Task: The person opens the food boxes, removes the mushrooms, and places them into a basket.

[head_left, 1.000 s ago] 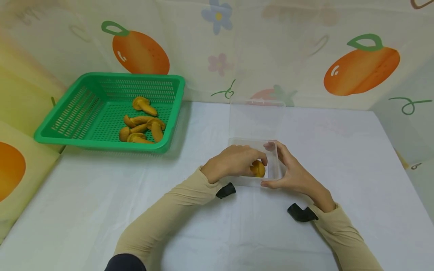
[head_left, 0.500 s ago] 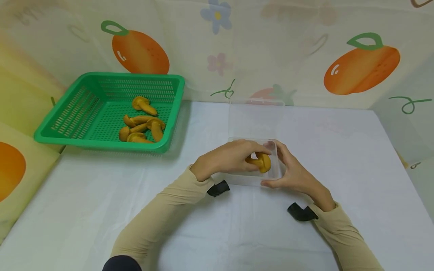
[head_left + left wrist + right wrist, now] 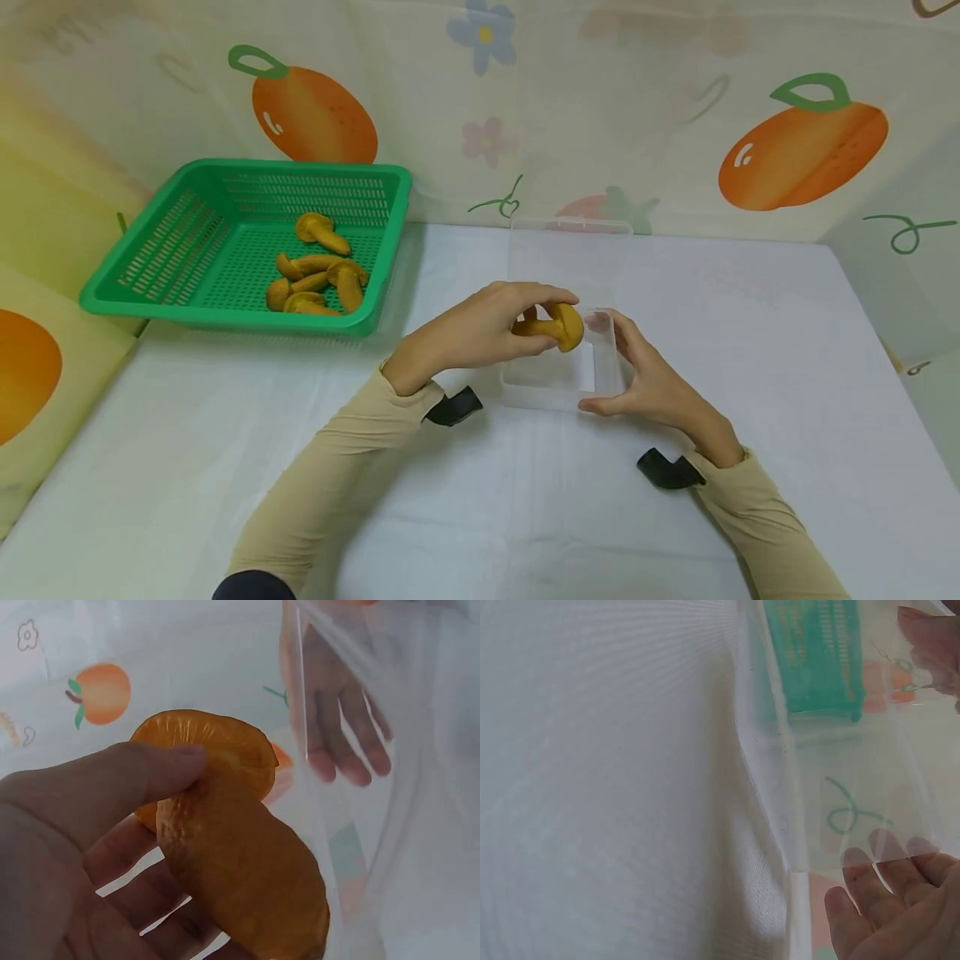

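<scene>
In the head view my left hand pinches a yellow-brown mushroom over the clear plastic box. The left wrist view shows my thumb across the mushroom's underside where stem and cap meet, with the other fingers behind it. My right hand holds the box at its right end, thumb at the front corner and fingers at the back. Through the clear wall in the right wrist view, some of its fingertips show. The box's bottom looks bare in the head view.
A clear lid stands up behind the box, close to the printed backdrop. To the left, a green basket holds several mushrooms. Both sit on a white-covered table. Black pieces stick out at both wrists.
My left hand has risen and drawn back to the left, lifting the mushroom from inside the box to above it. The right hand has stayed on the box.
</scene>
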A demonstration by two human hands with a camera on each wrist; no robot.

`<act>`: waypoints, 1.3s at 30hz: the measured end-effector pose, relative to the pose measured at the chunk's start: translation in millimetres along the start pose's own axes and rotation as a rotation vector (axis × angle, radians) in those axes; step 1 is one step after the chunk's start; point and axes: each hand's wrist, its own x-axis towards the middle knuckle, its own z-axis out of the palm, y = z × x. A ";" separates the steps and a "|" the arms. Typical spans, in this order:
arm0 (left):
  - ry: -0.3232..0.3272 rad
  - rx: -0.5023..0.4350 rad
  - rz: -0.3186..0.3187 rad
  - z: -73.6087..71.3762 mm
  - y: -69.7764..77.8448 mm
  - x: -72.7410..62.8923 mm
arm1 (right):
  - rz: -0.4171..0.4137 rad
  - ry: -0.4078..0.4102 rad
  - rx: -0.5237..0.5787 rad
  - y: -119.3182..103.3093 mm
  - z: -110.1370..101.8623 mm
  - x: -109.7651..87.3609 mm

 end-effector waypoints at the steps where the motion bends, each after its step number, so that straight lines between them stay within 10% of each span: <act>1: 0.017 0.008 -0.007 -2.9 -0.1 -2.3 | -0.001 0.002 -0.001 -0.1 0.0 0.2; 39: 0.342 0.068 -0.291 -64.1 -53.5 -60.1 | -0.005 0.000 -0.011 -0.3 0.7 0.3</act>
